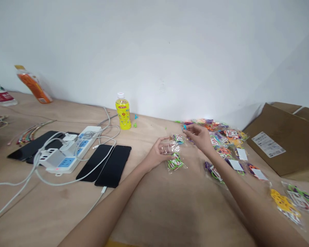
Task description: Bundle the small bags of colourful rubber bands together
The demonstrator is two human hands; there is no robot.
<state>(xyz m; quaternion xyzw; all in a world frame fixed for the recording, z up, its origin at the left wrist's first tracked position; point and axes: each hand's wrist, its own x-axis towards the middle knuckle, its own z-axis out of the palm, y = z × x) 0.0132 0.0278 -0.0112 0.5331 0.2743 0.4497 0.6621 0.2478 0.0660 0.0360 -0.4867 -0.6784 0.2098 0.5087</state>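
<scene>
My left hand (157, 155) is closed on a clear plastic bag, its fingers behind and its thumb in front. Bright green plastic pieces (175, 162) sit in the bag's lower part. A printed label with blue and green pieces (179, 138) shows near its top; whether this belongs to the same bag I cannot tell. Up and to the right, my right hand (199, 137) pinches a small blue plastic piece (184, 127) between thumb and fingertips. Under and beyond the right hand lies a heap of clear bags (222, 140) with coloured pieces and labels.
A cardboard box (285, 140) stands at right. More bags (285, 204) lie before it. At left are a yellow drink bottle (123, 113), small blue and green pieces (135, 120), two phones (113, 166), a power strip (86, 142) with cables, an orange bottle (33, 85) and a clear bottle (2, 96).
</scene>
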